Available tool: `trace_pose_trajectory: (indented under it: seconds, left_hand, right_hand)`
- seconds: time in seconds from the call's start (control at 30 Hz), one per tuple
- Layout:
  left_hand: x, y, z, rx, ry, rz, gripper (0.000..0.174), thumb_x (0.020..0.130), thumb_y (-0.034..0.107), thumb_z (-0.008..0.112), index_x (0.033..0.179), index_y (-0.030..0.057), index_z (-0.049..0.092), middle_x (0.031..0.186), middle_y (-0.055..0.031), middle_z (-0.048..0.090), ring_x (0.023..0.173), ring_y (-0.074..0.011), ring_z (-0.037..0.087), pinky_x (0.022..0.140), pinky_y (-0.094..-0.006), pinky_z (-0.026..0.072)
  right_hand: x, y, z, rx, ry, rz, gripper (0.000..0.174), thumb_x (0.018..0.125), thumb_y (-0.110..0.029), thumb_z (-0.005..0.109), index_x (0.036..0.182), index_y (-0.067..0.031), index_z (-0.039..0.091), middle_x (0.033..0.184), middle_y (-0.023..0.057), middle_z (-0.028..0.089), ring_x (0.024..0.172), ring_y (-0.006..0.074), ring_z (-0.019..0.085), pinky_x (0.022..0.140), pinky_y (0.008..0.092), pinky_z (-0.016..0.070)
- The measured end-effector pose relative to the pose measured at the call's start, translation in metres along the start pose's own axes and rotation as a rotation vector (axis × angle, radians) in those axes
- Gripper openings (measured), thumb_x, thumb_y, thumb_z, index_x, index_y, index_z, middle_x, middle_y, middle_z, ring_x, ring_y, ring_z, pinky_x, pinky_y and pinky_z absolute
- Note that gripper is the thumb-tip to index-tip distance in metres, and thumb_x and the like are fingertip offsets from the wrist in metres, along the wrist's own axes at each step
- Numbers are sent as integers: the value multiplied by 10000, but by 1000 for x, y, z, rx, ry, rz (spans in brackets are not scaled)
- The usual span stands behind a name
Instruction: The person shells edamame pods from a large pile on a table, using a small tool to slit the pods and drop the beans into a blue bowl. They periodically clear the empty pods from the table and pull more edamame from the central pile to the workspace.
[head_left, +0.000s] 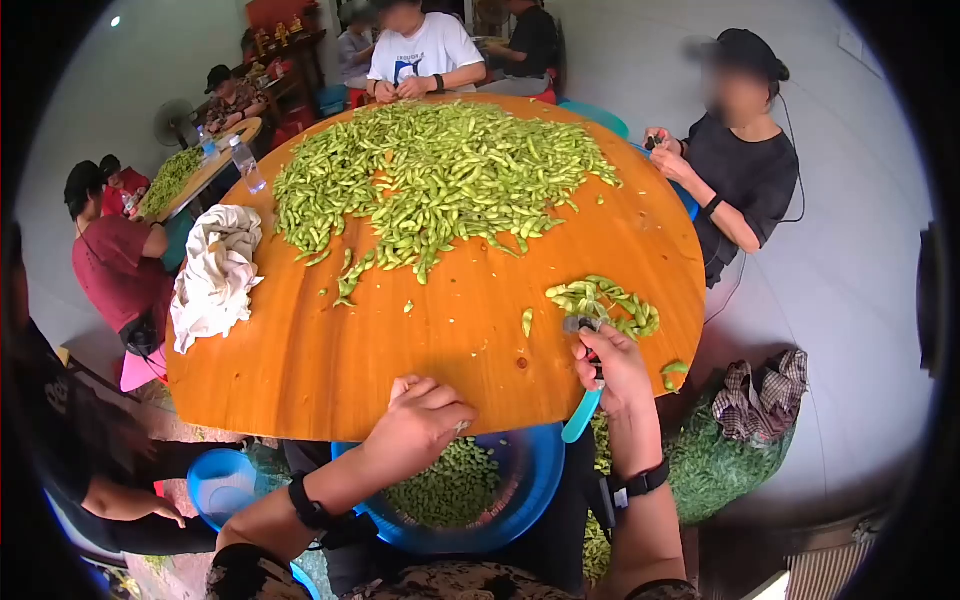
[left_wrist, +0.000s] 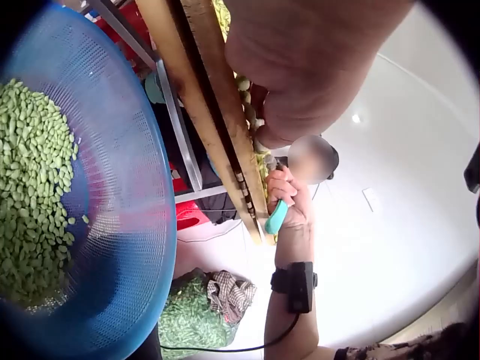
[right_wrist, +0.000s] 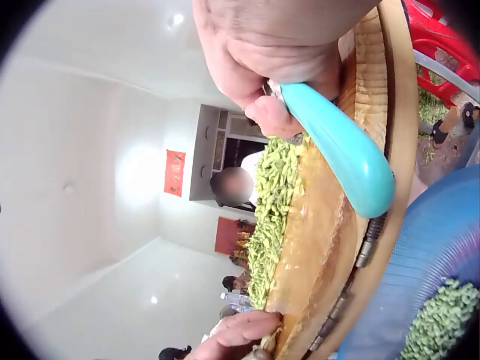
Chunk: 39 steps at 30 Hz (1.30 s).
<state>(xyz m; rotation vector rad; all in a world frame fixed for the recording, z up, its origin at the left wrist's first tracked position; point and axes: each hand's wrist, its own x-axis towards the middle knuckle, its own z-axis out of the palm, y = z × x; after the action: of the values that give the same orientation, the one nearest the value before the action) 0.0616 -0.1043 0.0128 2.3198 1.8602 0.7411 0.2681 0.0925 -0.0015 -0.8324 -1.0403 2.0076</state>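
My left hand, fingers curled, is at the table's near edge above a blue mesh basket of pale green shelled beans. Small pale, rounded pieces like shelled beans show in its grip, mostly hidden by the fingers. To the right, my right hand grips a turquoise-handled tool with a metal head, its handle pointing down toward me. What kind of tool it is, I cannot tell. Just beyond that hand lies a small pile of green bean pods; a single pod lies left of it.
A large heap of pods covers the far half of the round wooden table. A crumpled white cloth and a water bottle are at the left. Several people sit around. A green mesh sack stands at the right on the floor.
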Motion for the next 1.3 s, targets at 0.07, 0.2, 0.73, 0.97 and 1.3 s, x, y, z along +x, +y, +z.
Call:
trace_pose_trajectory:
  seconds: [0.07,0.2,0.73,0.97,1.3]
  left_hand:
    - [6,3,1,91,18,5,227,731,24,655,940,110,659,901,-38,599,899,-222,545,861,-373,361]
    - [32,3,-2,167,155,-42,193,760,27,645,941,92,659,791,-63,559,814,-241,549,788,-380,400]
    - [118,-111,-4,258,321,-562,203,788,200,669,897,30,646,950,-183,647,860,-364,622,743,-427,507]
    - [102,-143,0,148,174,-502,196,819,162,640,931,3,623,873,-198,655,751,-358,636,702,-407,518]
    - [83,-75,17,-1314,54,-430,166,938,37,520,1086,101,563,833,-24,649,635,-69,584,527,-188,453]
  right_hand:
    - [0,1,-1,-28,-2,-20,91,911,-120,564,903,-32,544,682,51,555,447,88,452,347,220,317]
    - [1,1,-2,-19,-4,-12,92,910,-122,565,885,-41,532,673,51,555,438,89,453,345,221,324]
    - [-3,5,-2,44,42,-56,113,915,-119,551,843,-34,531,634,43,537,404,105,447,338,247,329]
    - [-10,2,8,-179,-26,-42,153,917,-96,514,1032,-22,583,672,24,560,438,68,453,378,213,349]
    - [-2,22,83,-374,-221,50,160,933,-105,517,1053,-36,598,711,1,558,504,52,490,404,212,373]
